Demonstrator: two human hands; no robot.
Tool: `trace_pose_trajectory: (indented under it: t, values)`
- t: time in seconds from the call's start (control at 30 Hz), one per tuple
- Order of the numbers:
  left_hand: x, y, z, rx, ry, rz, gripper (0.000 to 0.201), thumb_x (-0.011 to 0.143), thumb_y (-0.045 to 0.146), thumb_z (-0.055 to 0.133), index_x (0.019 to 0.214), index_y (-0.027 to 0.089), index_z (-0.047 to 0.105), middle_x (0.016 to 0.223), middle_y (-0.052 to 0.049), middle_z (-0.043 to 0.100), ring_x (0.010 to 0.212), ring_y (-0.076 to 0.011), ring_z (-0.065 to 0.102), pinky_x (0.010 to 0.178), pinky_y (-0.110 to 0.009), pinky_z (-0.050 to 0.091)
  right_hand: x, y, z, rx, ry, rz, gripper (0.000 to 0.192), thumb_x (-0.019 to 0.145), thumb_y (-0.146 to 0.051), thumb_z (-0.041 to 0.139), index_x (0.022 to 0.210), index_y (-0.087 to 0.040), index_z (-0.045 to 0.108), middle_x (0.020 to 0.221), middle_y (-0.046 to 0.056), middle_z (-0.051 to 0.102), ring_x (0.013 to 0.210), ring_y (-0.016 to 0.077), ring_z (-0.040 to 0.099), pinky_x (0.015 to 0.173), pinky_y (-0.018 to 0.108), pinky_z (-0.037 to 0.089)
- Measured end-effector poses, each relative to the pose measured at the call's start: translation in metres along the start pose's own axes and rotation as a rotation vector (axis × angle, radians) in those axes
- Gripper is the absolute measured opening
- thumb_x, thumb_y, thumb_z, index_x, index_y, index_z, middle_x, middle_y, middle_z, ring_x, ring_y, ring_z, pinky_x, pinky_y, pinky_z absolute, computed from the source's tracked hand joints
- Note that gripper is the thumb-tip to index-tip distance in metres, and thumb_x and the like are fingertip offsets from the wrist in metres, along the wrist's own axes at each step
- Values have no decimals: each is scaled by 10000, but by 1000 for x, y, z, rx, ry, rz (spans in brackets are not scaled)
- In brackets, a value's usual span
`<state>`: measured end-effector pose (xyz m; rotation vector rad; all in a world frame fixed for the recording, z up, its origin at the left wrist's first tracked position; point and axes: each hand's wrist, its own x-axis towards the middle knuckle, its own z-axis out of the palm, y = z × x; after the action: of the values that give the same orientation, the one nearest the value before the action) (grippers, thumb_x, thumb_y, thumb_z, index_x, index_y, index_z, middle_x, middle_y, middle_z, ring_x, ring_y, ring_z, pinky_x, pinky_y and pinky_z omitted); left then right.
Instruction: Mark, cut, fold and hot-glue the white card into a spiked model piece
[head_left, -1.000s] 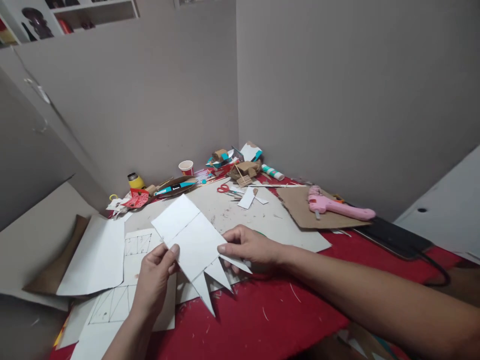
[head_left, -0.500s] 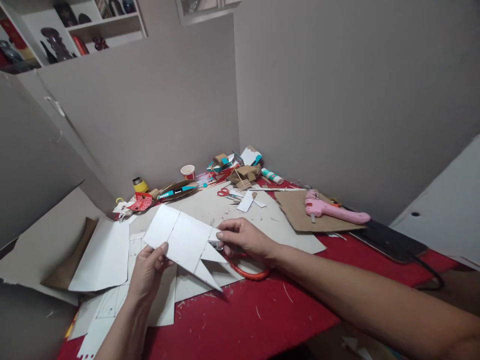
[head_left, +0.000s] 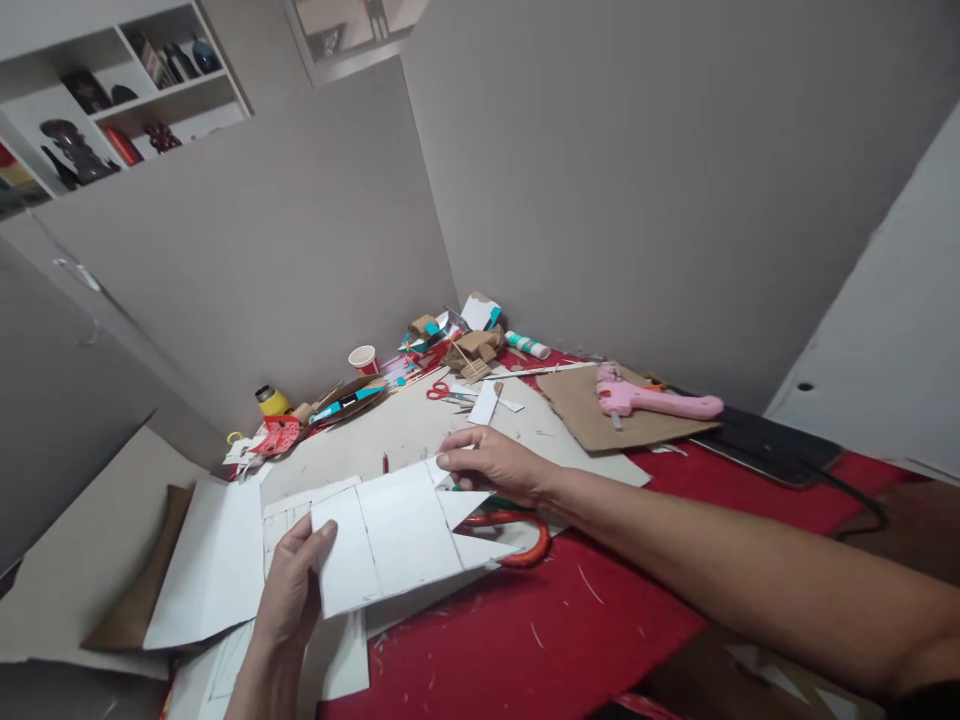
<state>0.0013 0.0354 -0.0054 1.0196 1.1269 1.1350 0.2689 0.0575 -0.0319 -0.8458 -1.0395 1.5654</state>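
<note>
Both hands hold a white card above the table. It has dark lines drawn across it and pointed tabs cut at its right end. My left hand grips its left edge, thumb on top. At the upper right corner, my right hand pinches a tab between thumb and fingers. Orange-handled scissors show below and behind the card's right end; their blades are hidden. A red pencil is just beyond the card. White sheets with drawn lines lie beneath the left hand.
A pink glue gun rests on brown cardboard at the right, near a black device with a cable. Red-handled scissors, card scraps and a paper cup are farther back. Folded white board stands left.
The card has turned so its tabs point more to the right, and it sits lower and farther right in view. My right hand stays at its upper corner. The camera view has tilted.
</note>
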Motion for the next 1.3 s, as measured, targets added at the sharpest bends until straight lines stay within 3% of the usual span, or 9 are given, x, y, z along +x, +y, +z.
trace_pose_trajectory:
  t: [0.3, 0.63, 0.9, 1.13, 1.3]
  values:
    - [1, -2, 0, 8, -2, 18, 367, 629, 293, 845, 941, 172, 694, 741, -20, 745, 703, -221, 715, 617, -288, 550, -4, -1, 1, -29, -29, 45, 232, 608, -293, 805, 694, -122, 673, 589, 20, 663, 499, 86, 530, 475, 207, 396]
    - [8, -4, -12, -11, 62, 99, 349, 670, 285, 835, 981, 183, 712, 875, 1, 745, 631, -107, 640, 526, -188, 533, -6, -2, 1, -37, 31, 1, 255, 643, -336, 770, 735, -134, 644, 652, 29, 702, 488, 63, 543, 443, 173, 370]
    - [11, -7, -16, 14, 99, 186, 398, 663, 305, 835, 1023, 175, 722, 822, -1, 724, 549, -75, 572, 470, -168, 484, -13, -13, 3, -182, -111, 50, 251, 675, -367, 723, 718, -128, 659, 619, 18, 678, 526, 114, 612, 455, 196, 465]
    - [8, -8, -13, 42, 124, 182, 556, 628, 311, 855, 1134, 149, 691, 687, 1, 703, 506, -87, 569, 476, -180, 460, -17, -1, 3, -366, -267, 187, 314, 710, -435, 686, 807, -136, 676, 526, -6, 637, 441, 122, 584, 429, 205, 432]
    - [8, -5, -11, 40, 167, 206, 641, 627, 337, 846, 1204, 143, 643, 714, -24, 724, 500, -109, 600, 516, -214, 487, -19, 5, 8, -630, -352, 137, 381, 788, -505, 570, 723, -140, 658, 565, 23, 648, 466, 132, 581, 459, 225, 418]
